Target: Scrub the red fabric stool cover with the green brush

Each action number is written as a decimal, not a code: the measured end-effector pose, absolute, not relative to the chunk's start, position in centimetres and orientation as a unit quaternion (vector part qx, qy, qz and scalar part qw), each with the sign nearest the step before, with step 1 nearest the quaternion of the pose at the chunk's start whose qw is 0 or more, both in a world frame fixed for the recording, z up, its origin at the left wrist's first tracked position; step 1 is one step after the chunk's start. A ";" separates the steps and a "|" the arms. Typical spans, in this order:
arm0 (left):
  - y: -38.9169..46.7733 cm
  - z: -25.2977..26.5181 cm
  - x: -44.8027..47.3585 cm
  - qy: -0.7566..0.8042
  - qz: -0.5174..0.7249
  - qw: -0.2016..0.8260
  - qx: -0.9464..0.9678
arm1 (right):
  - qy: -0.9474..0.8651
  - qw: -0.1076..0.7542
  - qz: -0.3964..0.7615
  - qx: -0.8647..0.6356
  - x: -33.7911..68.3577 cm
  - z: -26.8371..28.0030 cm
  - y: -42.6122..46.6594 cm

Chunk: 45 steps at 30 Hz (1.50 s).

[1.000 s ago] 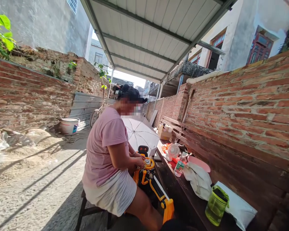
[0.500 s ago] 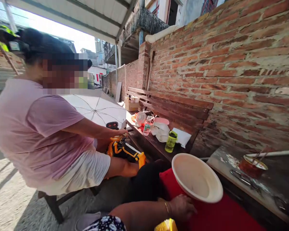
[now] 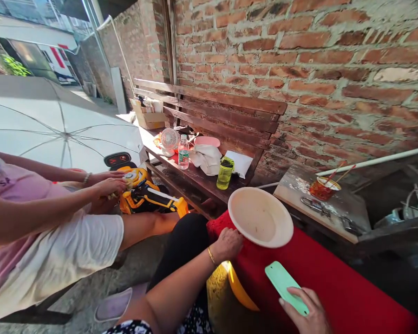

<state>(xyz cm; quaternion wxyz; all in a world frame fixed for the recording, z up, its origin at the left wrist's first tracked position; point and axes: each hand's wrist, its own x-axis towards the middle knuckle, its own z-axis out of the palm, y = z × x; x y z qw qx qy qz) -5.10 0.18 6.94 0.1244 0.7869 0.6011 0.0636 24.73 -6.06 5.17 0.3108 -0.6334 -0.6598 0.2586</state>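
My left hand [image 3: 230, 243] rests at the near-left rim of a pale round basin [image 3: 261, 218]. Its fingers are curled and the tips are hidden, so I cannot tell what they grip, if anything. The basin stands on a red cloth [image 3: 334, 287] and has small specks on its bottom. My right hand [image 3: 308, 308], at the lower right, holds a flat mint-green piece [image 3: 282, 280] with rounded ends and a small hole at the far end. Thumb and fingers pinch its near end above the red cloth. Under my left forearm is a yellow object [image 3: 219, 287] with a shiny curved edge.
A wooden bench [image 3: 209, 183] bears a green bottle [image 3: 225, 172], a water bottle [image 3: 183, 153] and a small fan [image 3: 170, 138]. At right, a board [image 3: 285, 195] carries a red tub [image 3: 322, 188]. Another person's hands [image 3: 111, 183] touch a yellow-black machine [image 3: 146, 195].
My view has turned right and down. My left hand has moved up along the basin's rim, its fingers now more curled. My right hand and the mint-green piece have come into view.
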 end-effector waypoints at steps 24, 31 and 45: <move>0.4 7.6 -5.8 0.595 0.067 0.187 0.779 | -0.604 0.282 0.295 -0.685 17.4 8.2 -5.4; 0.3 7.5 -5.8 0.588 0.076 0.180 0.785 | -0.550 0.270 0.270 -0.743 20.1 8.3 -4.5; 0.1 6.0 -4.0 0.554 0.089 0.160 0.812 | -0.610 0.249 0.327 -0.678 20.3 6.6 -7.3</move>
